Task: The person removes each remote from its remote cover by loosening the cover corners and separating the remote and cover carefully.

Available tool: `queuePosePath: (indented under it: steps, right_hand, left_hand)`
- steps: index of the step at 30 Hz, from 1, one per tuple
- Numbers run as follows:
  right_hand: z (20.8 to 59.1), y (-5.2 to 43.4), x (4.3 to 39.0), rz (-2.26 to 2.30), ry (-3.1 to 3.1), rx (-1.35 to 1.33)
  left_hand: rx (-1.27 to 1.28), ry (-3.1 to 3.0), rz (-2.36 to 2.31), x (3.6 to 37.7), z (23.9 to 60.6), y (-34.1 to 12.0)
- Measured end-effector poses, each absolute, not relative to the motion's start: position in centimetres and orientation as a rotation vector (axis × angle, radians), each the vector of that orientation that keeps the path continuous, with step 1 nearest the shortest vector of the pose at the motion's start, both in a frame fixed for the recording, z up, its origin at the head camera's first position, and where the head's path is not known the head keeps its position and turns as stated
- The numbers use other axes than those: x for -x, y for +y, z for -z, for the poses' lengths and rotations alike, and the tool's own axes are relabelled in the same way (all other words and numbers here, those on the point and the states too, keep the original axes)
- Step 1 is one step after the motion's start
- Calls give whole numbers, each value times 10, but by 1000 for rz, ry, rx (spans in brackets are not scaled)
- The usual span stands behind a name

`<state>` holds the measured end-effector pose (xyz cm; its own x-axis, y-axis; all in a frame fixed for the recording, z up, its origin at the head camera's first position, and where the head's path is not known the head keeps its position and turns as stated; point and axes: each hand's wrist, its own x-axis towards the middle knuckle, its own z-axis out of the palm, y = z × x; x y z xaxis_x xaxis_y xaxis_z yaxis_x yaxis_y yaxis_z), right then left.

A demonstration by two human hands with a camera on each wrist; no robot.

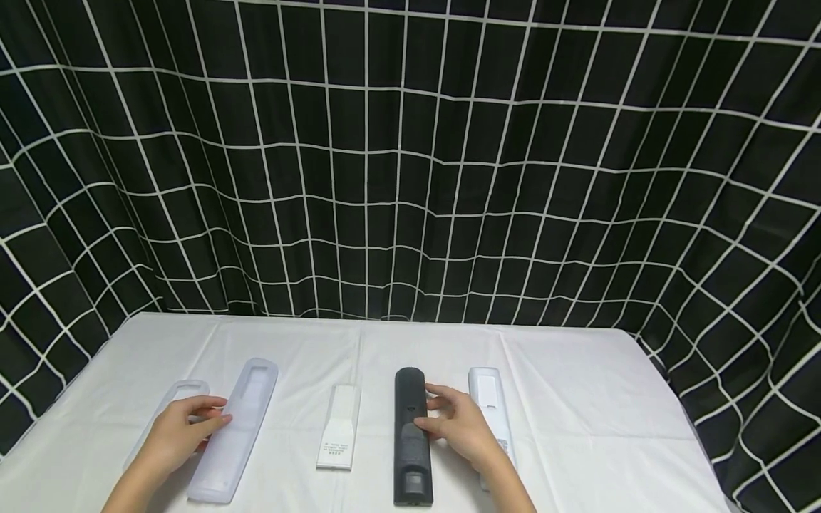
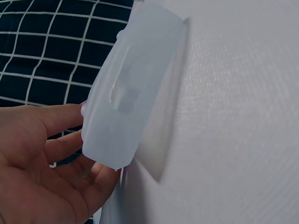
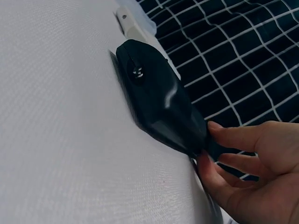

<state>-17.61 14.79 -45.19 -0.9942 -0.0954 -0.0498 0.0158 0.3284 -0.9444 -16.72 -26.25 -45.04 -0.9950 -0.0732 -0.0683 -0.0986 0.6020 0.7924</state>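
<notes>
A long translucent remote cover (image 1: pixel 239 434) slants on the left side of the table in the head view. My left hand (image 1: pixel 176 434) pinches its left edge, thumb on top and fingers at the side; the left wrist view shows the cover (image 2: pixel 133 88) end-on. My right hand (image 1: pixel 463 424) grips a black remote control (image 1: pixel 412 442) by its right side, the remote lying lengthwise with what looks like its back up. In the right wrist view, thumb and fingers pinch the black remote (image 3: pixel 161 100) near one end.
A second translucent cover (image 1: pixel 187 388) lies partly behind my left hand. Between the hands is a flat white piece with small print (image 1: pixel 338 431). A white remote (image 1: pixel 489 395) lies right of the black one, partly hidden by my right hand. Dark grid-patterned cloth (image 1: pixel 385 178) borders the white table (image 1: pixel 577 413).
</notes>
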Motion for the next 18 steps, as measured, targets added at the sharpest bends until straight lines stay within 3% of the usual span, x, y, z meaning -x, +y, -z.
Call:
queuePosePath:
  steps: [18]
  right_hand:
    - [442, 157, 178, 1811, 2431, 32]
  left_hand:
    - [145, 2729, -1432, 165, 440, -266]
